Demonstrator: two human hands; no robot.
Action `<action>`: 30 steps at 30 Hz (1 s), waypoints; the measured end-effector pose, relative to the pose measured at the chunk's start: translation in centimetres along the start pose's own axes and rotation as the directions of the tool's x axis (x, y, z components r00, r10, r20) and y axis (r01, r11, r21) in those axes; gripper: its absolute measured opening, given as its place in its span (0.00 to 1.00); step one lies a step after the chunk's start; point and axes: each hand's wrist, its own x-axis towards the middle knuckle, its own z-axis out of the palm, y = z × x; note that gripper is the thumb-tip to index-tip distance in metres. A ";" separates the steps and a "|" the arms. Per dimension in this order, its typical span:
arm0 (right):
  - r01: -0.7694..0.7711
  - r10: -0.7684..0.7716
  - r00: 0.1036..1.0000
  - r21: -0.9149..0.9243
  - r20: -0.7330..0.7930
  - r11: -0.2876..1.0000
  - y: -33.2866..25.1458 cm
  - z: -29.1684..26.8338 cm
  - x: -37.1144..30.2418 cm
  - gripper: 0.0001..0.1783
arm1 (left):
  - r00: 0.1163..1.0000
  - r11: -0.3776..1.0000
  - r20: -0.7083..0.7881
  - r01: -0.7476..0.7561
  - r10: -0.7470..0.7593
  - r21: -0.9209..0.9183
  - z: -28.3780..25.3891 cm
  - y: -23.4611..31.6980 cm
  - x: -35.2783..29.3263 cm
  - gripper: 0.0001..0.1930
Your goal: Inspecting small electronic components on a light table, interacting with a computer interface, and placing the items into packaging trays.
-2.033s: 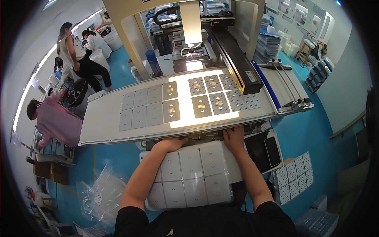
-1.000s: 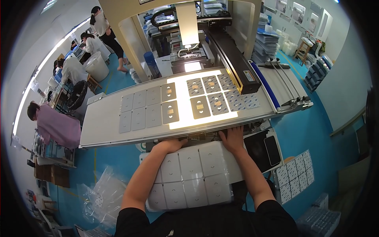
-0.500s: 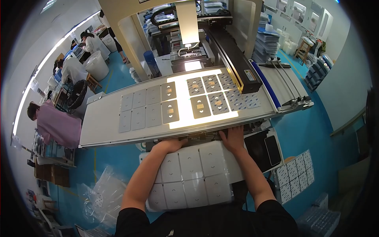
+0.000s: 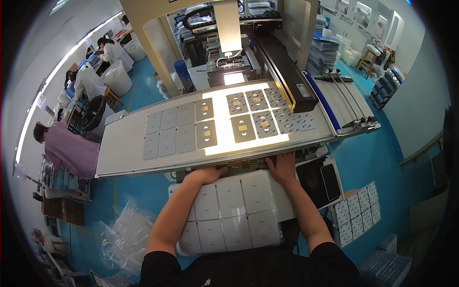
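Note:
My left hand (image 4: 209, 175) rests at the front edge of the machine bed (image 4: 122, 143), its thumb pointing right and its other fingers mostly hidden. My right hand (image 4: 284, 167) is at the same edge further right, thumb apart from the stretched fingers, whose tips go out of sight. Between my forearms lies a clear-wrapped stack of grey card sheets (image 4: 233, 198), close to my body. On the bed, plain grey cards (image 4: 168, 119) sit on the left. Patterned cards (image 4: 265, 124) with orange grids and white marks lie on a brightly lit strip.
A black machine arm (image 4: 287, 76) spans the bed's right part. A phone (image 4: 329, 182) lies on a side surface at right, with a patterned card sheet (image 4: 357, 213) below it. Crumpled clear plastic (image 4: 126, 237) is on the blue floor at left. Several people work along the left wall.
My hands and the cards on the bed have not visibly moved. In the background at upper left, a standing person has shifted, and their head now shows near the far table.

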 end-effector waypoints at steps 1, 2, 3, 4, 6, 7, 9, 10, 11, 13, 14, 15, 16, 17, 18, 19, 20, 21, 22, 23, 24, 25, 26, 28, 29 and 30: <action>0.049 -0.049 0.998 0.006 0.025 0.999 0.0 0.0 0.0 0.41 | 0.998 0.997 0.034 -0.058 0.059 -0.054 0.0 0.0 0.0 0.45; -0.004 0.004 1.000 -0.006 0.008 1.000 0.0 0.0 0.0 0.41 | 0.997 0.996 0.020 -0.077 0.078 -0.044 0.1 0.0 0.0 0.45; -0.002 0.002 1.000 -0.010 -0.001 1.000 0.0 0.1 0.0 0.41 | 1.000 0.999 -0.008 -0.027 0.027 0.017 0.1 -0.1 0.1 0.45; 0.049 -0.049 0.999 -0.003 0.013 0.999 0.0 0.1 0.0 0.40 | 0.995 0.995 0.005 -0.097 0.097 -0.034 0.1 -0.1 0.1 0.45; -0.003 0.003 1.000 -0.014 0.001 1.000 0.0 0.1 0.0 0.41 | 1.000 0.999 -0.011 -0.010 0.010 0.033 0.2 -0.1 0.1 0.45; 0.045 -0.045 0.998 -0.001 0.031 0.999 0.0 0.0 0.0 0.41 | 0.998 0.998 0.017 -0.068 0.069 -0.009 0.2 -0.2 0.2 0.45; -0.009 0.009 1.000 -0.020 0.001 1.000 0.0 0.0 0.0 0.41 | 0.998 0.996 -0.029 -0.058 0.060 0.066 0.2 -0.2 0.2 0.45; 0.045 -0.044 0.999 -0.017 0.008 0.999 -0.1 0.0 0.0 0.41 | 0.992 0.992 -0.014 -0.127 0.127 0.014 0.2 -0.2 0.3 0.45; -0.011 0.010 1.000 -0.023 -0.011 1.000 -0.1 0.0 0.0 0.41 | 0.993 0.993 -0.013 -0.114 0.114 0.016 0.2 -0.2 0.3 0.45; 0.042 -0.042 0.999 -0.012 0.023 0.999 -0.1 -0.1 0.0 0.40 | 0.995 0.995 -0.011 -0.102 0.102 0.019 0.2 -0.3 0.4 0.45; -0.012 0.012 1.000 -0.024 0.005 1.000 -0.1 -0.1 0.0 0.40 | 0.995 0.995 -0.001 -0.100 0.100 0.012 0.3 -0.3 0.5 0.45; -0.009 0.009 1.000 -0.023 -0.001 1.000 0.0 -0.1 0.0 0.41 | 0.999 0.998 -0.011 -0.030 0.031 0.057 0.3 -0.3 0.5 0.45; 0.050 -0.049 0.999 -0.016 0.009 0.999 0.0 -0.1 0.0 0.41 | 0.995 0.995 0.010 -0.097 0.097 0.004 0.3 -0.3 0.5 0.45; -0.006 0.006 1.000 -0.022 -0.007 1.000 0.0 0.0 0.0 0.41 | 0.996 0.997 0.015 -0.083 0.082 0.005 0.3 -0.4 0.6 0.45; -0.005 0.005 1.000 -0.025 -0.009 1.000 0.0 0.0 0.0 0.41 | 1.000 0.999 0.000 -0.002 0.002 0.051 0.4 -0.4 0.6 0.46; 0.045 -0.045 0.999 -0.019 0.013 0.999 0.0 0.0 0.0 0.41 | 0.997 0.998 0.021 -0.068 0.068 0.006 0.4 -0.5 0.7 0.46; -0.004 0.003 1.000 -0.029 -0.012 1.000 0.0 0.1 0.0 0.41 | 0.996 0.996 0.016 -0.084 0.083 0.011 0.4 -0.5 0.7 0.46; -0.004 0.004 1.000 -0.026 -0.010 1.000 0.1 0.1 0.0 0.41 | 0.999 0.997 -0.012 -0.036 0.037 0.066 0.5 -0.6 0.8 0.46; 0.053 -0.053 0.999 -0.021 0.006 0.998 0.1 0.1 0.0 0.42 | 0.995 0.995 0.011 -0.099 0.099 0.015 0.5 -0.6 0.8 0.46; -0.005 0.005 1.000 -0.023 -0.009 1.000 0.1 0.1 0.0 0.42 | 0.994 0.994 0.001 -0.110 0.110 0.024 0.5 -0.6 0.8 0.46; -0.006 0.006 1.000 -0.025 -0.004 1.000 0.1 0.1 0.0 0.42 | 0.998 0.996 -0.024 -0.049 0.051 0.080 0.5 -0.6 0.9 0.46; 0.045 -0.045 0.999 -0.017 0.019 0.999 0.1 0.1 0.0 0.42 | 0.993 0.992 -0.008 -0.121 0.121 0.033 0.5 -0.7 0.9 0.46; -0.008 0.008 1.000 -0.027 0.001 1.000 0.1 0.1 0.0 0.42 | 0.993 0.993 -0.012 -0.118 0.118 0.031 0.6 -0.7 0.9 0.46; 0.047 -0.047 0.999 0.009 0.012 0.999 0.1 0.0 0.0 0.41 | 0.993 0.993 -0.016 -0.115 0.115 0.029 0.6 -0.7 0.9 0.46; -0.006 0.006 1.000 0.001 -0.006 1.000 0.0 0.0 0.0 0.41 | 0.994 0.993 -0.016 -0.112 0.112 0.029 0.6 -0.8 0.9 0.46; -0.006 0.006 1.000 0.005 -0.005 1.000 0.0 0.0 0.0 0.41 | 0.998 0.996 -0.042 -0.042 0.045 0.076 0.6 -0.8 0.9 0.46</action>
